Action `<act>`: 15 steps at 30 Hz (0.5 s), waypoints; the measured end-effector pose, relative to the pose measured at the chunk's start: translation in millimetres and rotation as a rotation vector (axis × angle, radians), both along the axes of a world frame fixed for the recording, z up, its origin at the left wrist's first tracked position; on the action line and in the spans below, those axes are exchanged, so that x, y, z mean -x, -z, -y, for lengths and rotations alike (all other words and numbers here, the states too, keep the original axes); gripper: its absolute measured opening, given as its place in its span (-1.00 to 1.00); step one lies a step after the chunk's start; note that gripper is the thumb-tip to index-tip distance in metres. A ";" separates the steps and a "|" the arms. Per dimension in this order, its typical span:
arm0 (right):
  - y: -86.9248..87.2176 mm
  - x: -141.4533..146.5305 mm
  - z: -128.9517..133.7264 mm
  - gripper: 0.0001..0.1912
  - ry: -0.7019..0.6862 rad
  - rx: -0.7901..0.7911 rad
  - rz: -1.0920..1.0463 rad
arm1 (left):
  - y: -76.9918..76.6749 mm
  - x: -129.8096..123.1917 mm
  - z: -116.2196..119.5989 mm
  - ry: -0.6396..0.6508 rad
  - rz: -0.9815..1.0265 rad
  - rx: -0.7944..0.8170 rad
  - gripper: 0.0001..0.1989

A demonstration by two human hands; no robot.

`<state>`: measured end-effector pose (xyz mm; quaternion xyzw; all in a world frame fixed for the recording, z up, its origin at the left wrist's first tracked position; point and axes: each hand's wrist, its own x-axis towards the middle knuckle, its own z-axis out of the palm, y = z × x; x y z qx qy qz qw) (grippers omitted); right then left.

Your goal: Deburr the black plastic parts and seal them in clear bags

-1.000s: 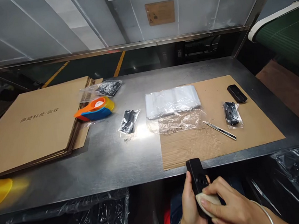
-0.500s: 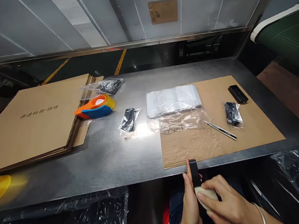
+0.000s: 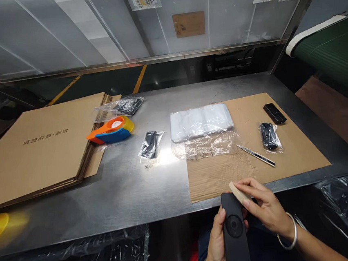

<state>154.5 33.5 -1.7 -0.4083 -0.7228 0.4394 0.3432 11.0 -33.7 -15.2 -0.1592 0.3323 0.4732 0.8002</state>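
At the table's front edge, my left hand [image 3: 216,241] is closed around a flat black plastic case [image 3: 236,245] with a round recessed ring on its face. That face is turned up toward me. A cream-coloured pad [image 3: 240,193], perhaps cloth or sponge, is pinched between the thumb and fingers of my right hand [image 3: 265,203]. The pad rests close to the case's upper right corner; whether it touches I cannot tell. Beyond my hands lies a cardboard sheet [image 3: 299,151] with a utility knife [image 3: 256,155], a bagged black part [image 3: 268,136] and an open black shell [image 3: 274,113].
Clear plastic bags [image 3: 202,121] are stacked mid-table. To their left sit another bagged black part [image 3: 149,145], an orange and blue tape dispenser [image 3: 112,130] and a bag of small black pieces [image 3: 128,106]. Flat cardboard [image 3: 41,159] is piled at left. A green conveyor [image 3: 332,45] stands at right.
The black case has turned from edge-on to face-up in my left hand. My right hand has moved up with the pad, from its lower part to its top corner. The view has tilted slightly upward.
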 end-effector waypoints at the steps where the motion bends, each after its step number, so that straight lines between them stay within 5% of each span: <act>1: 0.7 2.6 6.3 -0.61 0.006 -0.015 -0.009 | 1.3 0.5 -1.4 0.016 0.062 0.048 -0.70; 5: 0.2 14.8 27.8 -0.52 0.000 -0.189 0.000 | 1.2 0.0 -9.7 -0.030 0.154 0.054 -0.65; 10: -8.8 17.7 41.0 -0.48 -0.224 -0.441 0.041 | -3.1 0.5 -21.9 -0.051 0.194 0.132 -0.68; 15: -6.5 13.7 30.0 -0.48 -0.213 -0.528 0.106 | 14.3 -1.5 -14.3 0.006 0.160 0.058 -0.72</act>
